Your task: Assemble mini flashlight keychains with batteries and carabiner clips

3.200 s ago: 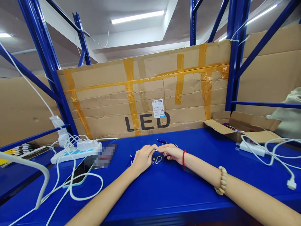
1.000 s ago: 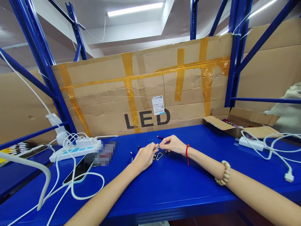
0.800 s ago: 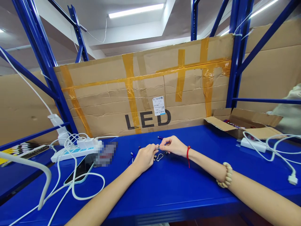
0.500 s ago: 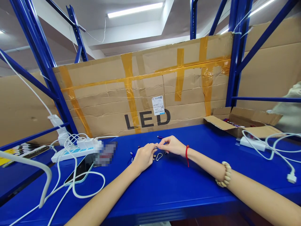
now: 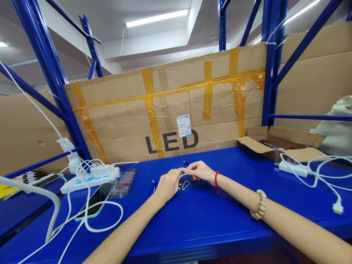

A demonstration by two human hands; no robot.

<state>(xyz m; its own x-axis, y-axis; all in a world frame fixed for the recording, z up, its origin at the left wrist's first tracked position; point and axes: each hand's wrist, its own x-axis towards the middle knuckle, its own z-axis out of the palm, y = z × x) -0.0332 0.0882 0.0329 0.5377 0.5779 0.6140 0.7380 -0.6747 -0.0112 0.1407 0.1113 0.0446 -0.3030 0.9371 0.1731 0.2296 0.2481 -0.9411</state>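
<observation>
My left hand (image 5: 168, 184) and my right hand (image 5: 200, 171) meet at the fingertips over the blue shelf (image 5: 192, 223). The fingers of both are closed in a pinch around something small, mostly hidden, that I cannot make out. Just below the fingertips lies a silver carabiner (image 5: 185, 185), with other tiny pieces close beside it. A dark blue pen-like stick (image 5: 187, 162) lies behind my right hand. Left of my left hand is a small blue item with a cord (image 5: 154, 182), partly covered by the hand.
At left are a white power strip (image 5: 82, 182), tangled white cables (image 5: 87, 220), a phone (image 5: 96, 201) and a blurred-out flat item (image 5: 123, 183). An open cardboard box (image 5: 286, 143) and a white adapter (image 5: 293, 169) stand at right. Tall cardboard (image 5: 123, 128) closes off the back.
The view has shifted slightly. Both hands stay together at the same spot, with only small finger movement.
</observation>
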